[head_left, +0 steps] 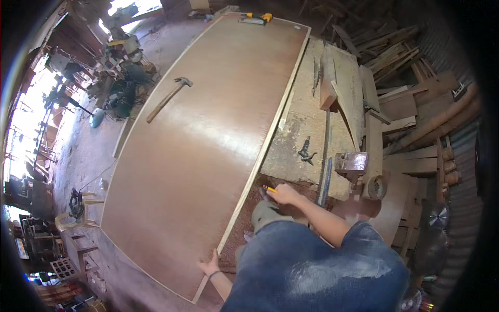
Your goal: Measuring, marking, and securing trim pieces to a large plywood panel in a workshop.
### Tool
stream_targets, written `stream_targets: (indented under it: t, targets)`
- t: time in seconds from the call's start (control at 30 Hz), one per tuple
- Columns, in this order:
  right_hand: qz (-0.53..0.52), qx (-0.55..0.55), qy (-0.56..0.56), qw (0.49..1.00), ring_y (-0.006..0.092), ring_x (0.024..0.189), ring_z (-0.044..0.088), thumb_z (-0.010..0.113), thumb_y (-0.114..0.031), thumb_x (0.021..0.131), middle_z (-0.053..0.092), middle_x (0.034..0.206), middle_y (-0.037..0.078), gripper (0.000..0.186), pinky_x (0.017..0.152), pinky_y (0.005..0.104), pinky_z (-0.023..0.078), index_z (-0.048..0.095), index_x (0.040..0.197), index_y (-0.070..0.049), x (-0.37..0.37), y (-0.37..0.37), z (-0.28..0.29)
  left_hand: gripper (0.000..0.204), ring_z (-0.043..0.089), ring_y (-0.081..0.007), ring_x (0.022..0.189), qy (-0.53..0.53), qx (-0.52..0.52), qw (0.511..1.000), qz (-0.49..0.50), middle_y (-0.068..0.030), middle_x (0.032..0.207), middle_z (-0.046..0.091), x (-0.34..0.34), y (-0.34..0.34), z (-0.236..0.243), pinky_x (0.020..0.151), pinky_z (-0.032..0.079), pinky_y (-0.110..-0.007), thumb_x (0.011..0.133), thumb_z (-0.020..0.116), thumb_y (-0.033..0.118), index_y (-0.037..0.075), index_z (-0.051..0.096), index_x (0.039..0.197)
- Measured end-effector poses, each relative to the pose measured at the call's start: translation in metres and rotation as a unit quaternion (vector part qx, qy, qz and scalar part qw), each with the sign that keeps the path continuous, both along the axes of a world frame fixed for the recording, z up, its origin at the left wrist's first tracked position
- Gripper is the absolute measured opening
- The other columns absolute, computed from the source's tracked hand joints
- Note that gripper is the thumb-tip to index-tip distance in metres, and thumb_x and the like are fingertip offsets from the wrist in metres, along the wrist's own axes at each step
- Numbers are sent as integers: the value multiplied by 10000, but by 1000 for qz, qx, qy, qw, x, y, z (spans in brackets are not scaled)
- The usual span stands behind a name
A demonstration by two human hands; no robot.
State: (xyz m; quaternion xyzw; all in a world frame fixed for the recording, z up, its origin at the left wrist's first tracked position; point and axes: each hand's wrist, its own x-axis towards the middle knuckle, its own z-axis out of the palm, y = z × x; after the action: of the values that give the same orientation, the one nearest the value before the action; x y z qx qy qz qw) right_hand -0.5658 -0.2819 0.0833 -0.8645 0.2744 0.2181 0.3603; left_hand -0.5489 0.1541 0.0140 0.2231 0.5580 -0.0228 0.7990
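My left hand (210, 266) grips the near right edge of a large brown plywood panel (192, 166) framed with pale strips. My right hand (282, 193) holds a yellow pencil (270, 189) beside that edge, toward the middle of the panel's long side. A wooden-handled claw hammer (166, 102) lies on the panel, and a yellow-and-black tool (265, 17) rests at its far end. Right of the panel, a dusty workbench (288, 143) holds a black tool (306, 152), a timber block (328, 91), a squarish metal object (351, 161) and long bars (325, 182).
Stacked boards and offcuts (395, 57) fill the right side, along a corrugated wall (465, 182). To the left is a concrete floor (83, 161) with machines (125, 78), a power tool (77, 203) on a wooden stand and other clutter near bright openings. My legs stand by the bench.
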Motion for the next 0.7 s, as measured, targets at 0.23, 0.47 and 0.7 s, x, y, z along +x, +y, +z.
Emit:
stream_targets:
  t: [0.23, 0.47, 0.7]
  targets:
    - [40, -47, -1, 998, 444, 819, 622, 496, -531, 870, 631, 813, 279, 556, 685, 483, 486, 649, 892, 4, 24, -124, -10, 722, 237, -370, 1350, -22, -48, 988, 143, -146, 1464, 302, 19, -19, 40, 1082, 230, -597, 807, 586, 443, 105, 338, 1394]
    - [-40, 48, -10, 998, 150, 438, 548, 469, -532, 921, 577, 513, 78, 590, 439, 311, 421, 591, 652, -21, 72, -222, -22, 709, 138, -375, 1391, 102, 208, 971, 63, -138, 1530, 128, 47, -28, 47, 1058, 171, -661, 817, 544, 387, 212, 248, 1438]
    - [-115, 166, -84, 976, 123, 424, 499, 448, -385, 968, 559, 578, 42, 429, 411, 284, 383, 567, 773, -22, 104, -226, 1, 629, 171, -371, 1382, 119, 165, 971, 128, -54, 1531, 173, 36, -28, 56, 1059, 203, -646, 841, 532, 402, 220, 329, 1408]
